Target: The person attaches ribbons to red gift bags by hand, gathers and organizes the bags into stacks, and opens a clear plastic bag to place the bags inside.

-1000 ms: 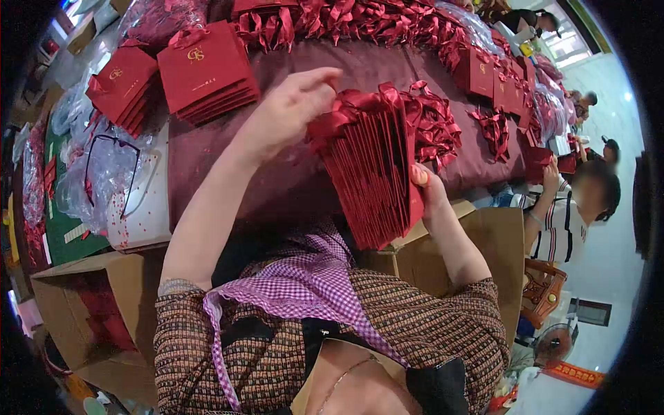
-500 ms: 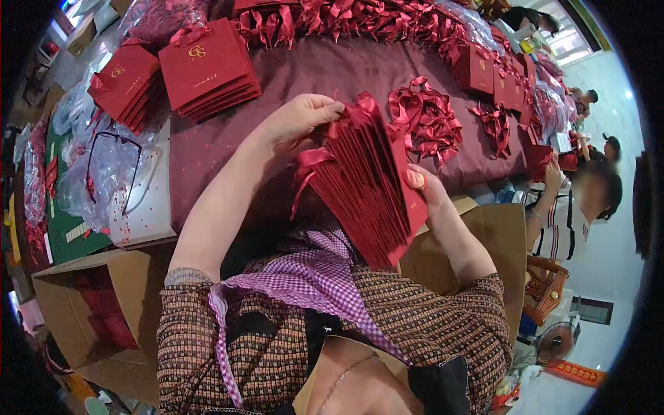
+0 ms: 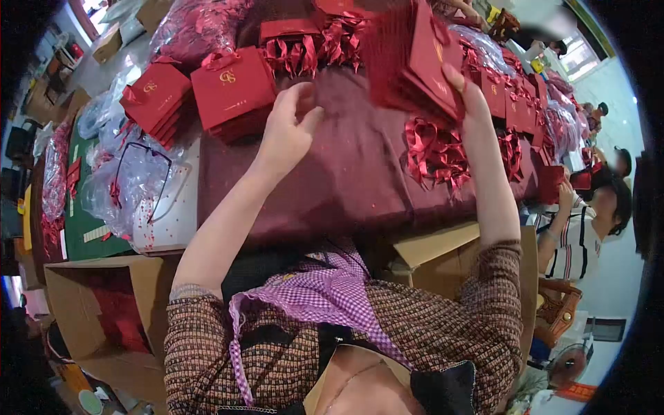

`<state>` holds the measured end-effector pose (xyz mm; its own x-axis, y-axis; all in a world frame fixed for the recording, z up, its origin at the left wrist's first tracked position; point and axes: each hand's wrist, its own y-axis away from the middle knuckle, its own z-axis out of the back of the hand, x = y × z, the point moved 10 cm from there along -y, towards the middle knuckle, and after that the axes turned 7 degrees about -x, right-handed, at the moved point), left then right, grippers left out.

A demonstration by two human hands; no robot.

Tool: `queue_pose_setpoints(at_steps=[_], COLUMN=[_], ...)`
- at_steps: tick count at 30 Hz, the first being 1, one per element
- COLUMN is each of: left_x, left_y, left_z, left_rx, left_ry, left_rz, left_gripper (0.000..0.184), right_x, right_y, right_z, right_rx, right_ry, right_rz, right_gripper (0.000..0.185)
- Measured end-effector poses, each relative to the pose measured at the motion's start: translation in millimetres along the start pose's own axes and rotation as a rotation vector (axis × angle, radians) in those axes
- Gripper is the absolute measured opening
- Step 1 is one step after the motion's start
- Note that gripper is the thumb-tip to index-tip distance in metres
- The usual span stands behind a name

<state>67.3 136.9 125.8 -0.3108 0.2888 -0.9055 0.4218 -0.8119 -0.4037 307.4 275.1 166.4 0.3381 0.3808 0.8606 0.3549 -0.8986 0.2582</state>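
Note:
My right hand [image 3: 473,104] grips a thick stack of red paper gift bags [image 3: 432,59] by its near edge, holding it above the far right of the cloth-covered table [image 3: 325,173]. The stack is tilted and partly blurred. With fingers curved and apart, my left hand [image 3: 290,128] is raised over the cloth and holds nothing. Nearest to it stands a pile of red bags [image 3: 235,90] with gold print and ribbon handles. A heap of red ribbons [image 3: 436,153] lies below the stack, beside my right forearm.
Another pile of red bags [image 3: 158,97] leans at the left, near clear plastic [image 3: 111,194] and a pair of glasses [image 3: 166,158]. Cardboard boxes [image 3: 104,266] stand below the table edge. More bags [image 3: 494,93] line the right side, where a person [image 3: 577,228] sits handling red bags.
The stack has gone from in front of my body up and away to the far right, in my right hand. My left hand has let go of its ribbon-handle end.

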Motion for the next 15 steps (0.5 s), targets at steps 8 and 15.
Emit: queue_pose_setpoints(at_steps=[8,15], left_x=[-49.7,-32.7], left_y=[5.0,1.5], left_z=[46.2,96.1], left_rx=[0.041,-0.054], left_ry=[-0.226,-0.331], left_rz=[-0.186,-0.216], left_gripper=[0.028,0.018], right_x=[-79.6,-155.2], right_y=[-93.0,-98.4], right_z=[-72.9,-37.6], right_rx=[0.155,0.086], right_ry=[0.104,0.168], right_rz=[-0.04,-0.231], right_gripper=[0.033,0.033])
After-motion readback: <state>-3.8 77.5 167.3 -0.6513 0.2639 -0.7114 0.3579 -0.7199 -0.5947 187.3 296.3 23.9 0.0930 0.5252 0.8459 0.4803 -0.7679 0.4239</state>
